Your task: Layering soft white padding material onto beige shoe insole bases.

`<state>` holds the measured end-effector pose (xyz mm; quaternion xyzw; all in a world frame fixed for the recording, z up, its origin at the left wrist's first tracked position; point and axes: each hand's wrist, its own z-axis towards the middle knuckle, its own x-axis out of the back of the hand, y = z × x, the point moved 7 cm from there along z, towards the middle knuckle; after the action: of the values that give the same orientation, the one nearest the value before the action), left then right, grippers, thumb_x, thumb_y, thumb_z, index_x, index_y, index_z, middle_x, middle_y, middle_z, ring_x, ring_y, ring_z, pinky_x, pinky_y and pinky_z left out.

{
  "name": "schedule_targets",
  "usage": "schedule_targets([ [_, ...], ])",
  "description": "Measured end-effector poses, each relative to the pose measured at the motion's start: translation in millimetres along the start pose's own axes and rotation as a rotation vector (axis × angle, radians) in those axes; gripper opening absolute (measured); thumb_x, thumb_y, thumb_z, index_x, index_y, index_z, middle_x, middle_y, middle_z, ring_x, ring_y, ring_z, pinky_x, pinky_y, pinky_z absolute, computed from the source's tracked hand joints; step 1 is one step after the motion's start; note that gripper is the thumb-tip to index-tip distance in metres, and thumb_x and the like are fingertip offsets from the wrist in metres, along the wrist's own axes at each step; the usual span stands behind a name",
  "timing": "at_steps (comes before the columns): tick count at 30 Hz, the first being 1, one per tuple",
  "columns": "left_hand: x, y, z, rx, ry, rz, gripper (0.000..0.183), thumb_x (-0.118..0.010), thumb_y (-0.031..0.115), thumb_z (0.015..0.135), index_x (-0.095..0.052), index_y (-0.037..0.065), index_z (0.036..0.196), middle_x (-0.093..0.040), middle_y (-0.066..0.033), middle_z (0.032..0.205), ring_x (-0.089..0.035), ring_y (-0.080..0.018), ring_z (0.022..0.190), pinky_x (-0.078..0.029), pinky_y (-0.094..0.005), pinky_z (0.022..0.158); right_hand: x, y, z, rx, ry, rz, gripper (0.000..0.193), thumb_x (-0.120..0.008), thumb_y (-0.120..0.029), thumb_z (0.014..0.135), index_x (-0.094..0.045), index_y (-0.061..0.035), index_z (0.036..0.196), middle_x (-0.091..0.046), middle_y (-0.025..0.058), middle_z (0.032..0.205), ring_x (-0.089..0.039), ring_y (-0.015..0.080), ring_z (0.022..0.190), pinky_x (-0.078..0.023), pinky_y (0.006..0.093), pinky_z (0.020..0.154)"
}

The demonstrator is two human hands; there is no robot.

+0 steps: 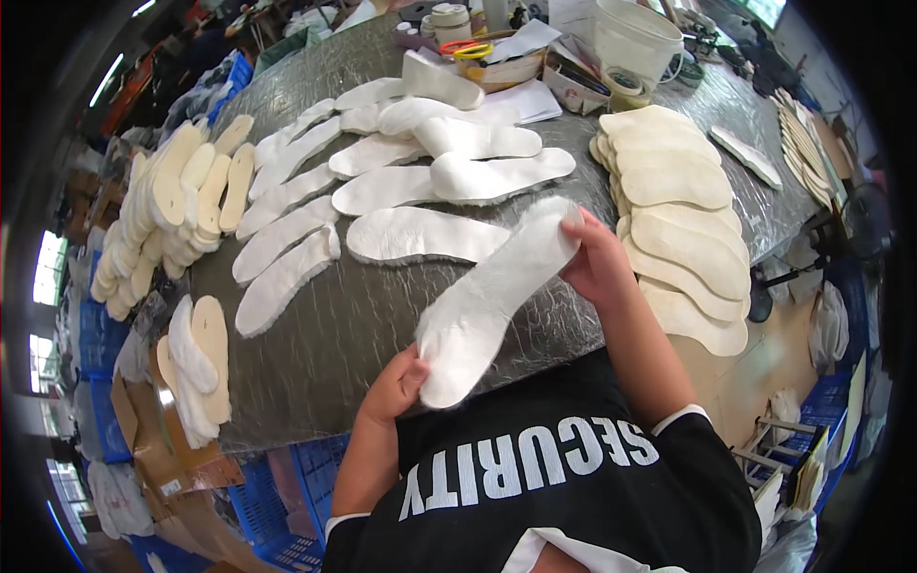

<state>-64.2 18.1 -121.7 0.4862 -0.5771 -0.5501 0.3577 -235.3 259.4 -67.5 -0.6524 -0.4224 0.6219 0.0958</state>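
Observation:
A white fuzzy-edged insole (501, 296) is stretched between my two hands above the table's near edge, slanting up to the right. My left hand (394, 384) pinches its lower end, thumb on top. At the upper right end my right hand (600, 258) grips the other tip, its fingers partly hidden beneath. Just beyond lies another white insole (425, 236), flat on the dark table. More white insoles (382, 189) spread across the middle in overlapping rows. Close to my right hand is a fanned stack of cream insoles (683, 220).
A pile of cream insoles (172, 186) covers the left edge, with a smaller group (212, 353) nearer me. At the back stand a clear plastic bucket (635, 48), scissors with red and yellow handles (468, 50) and white jars (449, 21). Blue crates (277, 506) sit below the table.

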Motion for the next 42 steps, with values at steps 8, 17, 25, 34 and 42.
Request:
schedule_targets([
  [8, 20, 94, -6, -0.362, 0.427, 0.402, 0.054, -0.053, 0.044, 0.098, -0.057, -0.004, 0.122, -0.060, -0.0085, 0.095, -0.059, -0.0164, 0.084, -0.049, -0.0278, 0.075, -58, -29, 9, -0.053, -0.228, -0.183, 0.034, -0.056, -0.004, 0.086, -0.054, -0.0006, 0.119, -0.065, 0.0093, 0.105, -0.067, 0.0182, 0.091, -0.055, 0.0332, 0.081],
  [17, -44, 199, 59, -0.230, 0.247, 0.199, 0.028, -0.062, -0.005, 0.085, -0.058, -0.005, 0.113, -0.065, -0.0083, 0.103, -0.061, -0.0126, 0.088, -0.048, -0.0247, 0.081, -124, 16, 3, -0.301, -0.715, -0.633, 0.051, -0.072, -0.009, 0.080, -0.045, -0.0018, 0.123, -0.058, 0.0053, 0.111, -0.055, 0.0123, 0.105, -0.045, 0.0275, 0.088],
  [25, -8, 195, 40, -0.453, 0.470, -0.223, 0.037, -0.052, -0.007, 0.090, -0.053, -0.005, 0.127, -0.064, -0.0149, 0.114, -0.064, -0.0183, 0.099, -0.052, -0.0296, 0.087, -49, 78, -37, -0.417, -0.920, -0.206, 0.122, -0.091, -0.053, 0.055, -0.028, 0.0005, 0.143, -0.046, 0.0107, 0.138, -0.043, 0.0195, 0.127, -0.033, 0.0368, 0.109],
  [34, 56, 70, -66, -0.367, 0.914, 0.046, 0.032, -0.044, 0.003, 0.098, -0.052, -0.007, 0.128, -0.057, -0.0190, 0.127, -0.060, -0.0257, 0.111, -0.049, -0.0355, 0.093, -3, 74, -36, -0.369, -0.415, -0.417, 0.061, -0.071, 0.006, 0.077, -0.045, -0.0045, 0.131, -0.062, 0.0055, 0.112, -0.059, 0.0140, 0.105, -0.047, 0.0282, 0.091],
  [42, 35, 36, -85, -0.262, 0.625, 0.902, 0.024, -0.058, 0.005, 0.090, -0.067, -0.002, 0.112, -0.056, -0.0106, 0.101, -0.053, -0.0216, 0.093, -0.044, -0.0306, 0.084, 31, 52, -30, -0.142, -0.270, -0.768, 0.048, -0.071, 0.004, 0.079, -0.057, -0.0099, 0.123, -0.062, 0.0038, 0.099, -0.059, 0.0132, 0.090, -0.048, 0.0283, 0.081],
])
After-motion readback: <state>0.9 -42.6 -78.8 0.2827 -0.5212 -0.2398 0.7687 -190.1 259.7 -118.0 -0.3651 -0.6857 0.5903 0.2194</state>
